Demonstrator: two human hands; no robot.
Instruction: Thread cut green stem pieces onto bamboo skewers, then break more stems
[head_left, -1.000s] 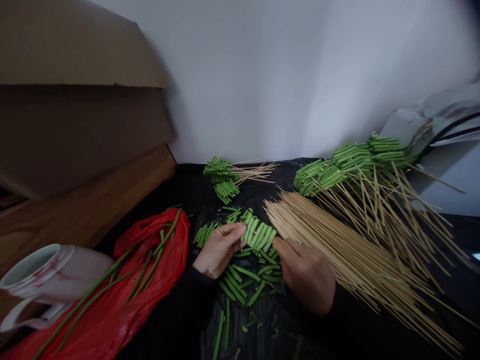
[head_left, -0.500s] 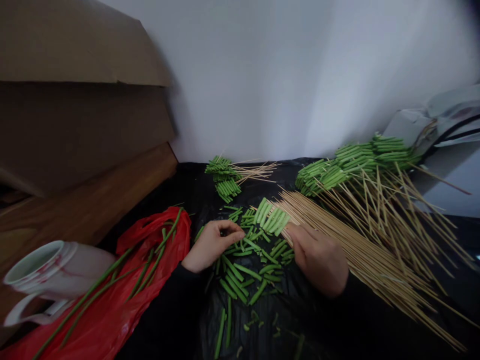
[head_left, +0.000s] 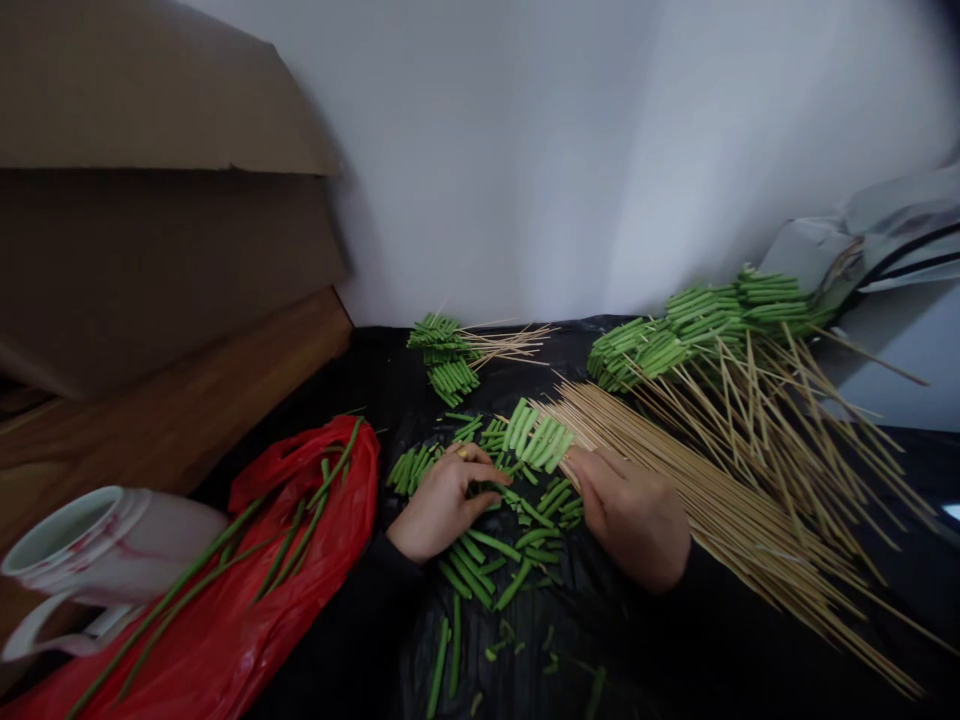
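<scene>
Lining up cut green beans (head_left: pixel 536 445) looks like the step in hand: the left hand (head_left: pixel 442 505) curls narrowly, its grip unclear, while the right hand (head_left: pixel 630 518) lies open against bamboo skewers (head_left: pixel 720 510) at 3 o'clock, so the next move seems to call for taking up one skewer.

cut green beans (head_left: pixel 536 445): short bright pieces, some side by side, others scattered | bamboo skewers (head_left: pixel 712 510): thin, bare, loosely fanned

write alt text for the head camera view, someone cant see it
Bare hands work over cut green bean pieces on a black plastic sheet, the left hand curled over them, the right hand on bamboo skewers running into a row of cut beans. Whole beans lie on a red plastic bag beside a white jug.
</scene>
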